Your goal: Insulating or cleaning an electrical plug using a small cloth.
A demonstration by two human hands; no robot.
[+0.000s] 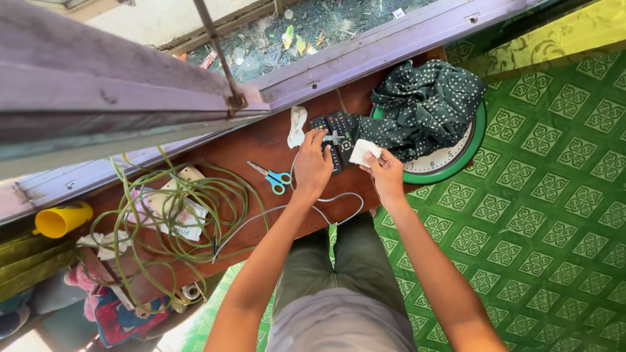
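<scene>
Resting on the black remote [334, 140], whose long side runs up and down mid-frame, the left hand [312, 168] has fingers apart, while right hand [386, 173] fingers pinch a white cloth [362, 152].

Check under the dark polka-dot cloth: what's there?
The polka-dot cloth lies over a round green-rimmed wall clock; part of its white dial and rim shows at the lower right. The rest of the dial is covered, so the hands can't be seen.
</scene>
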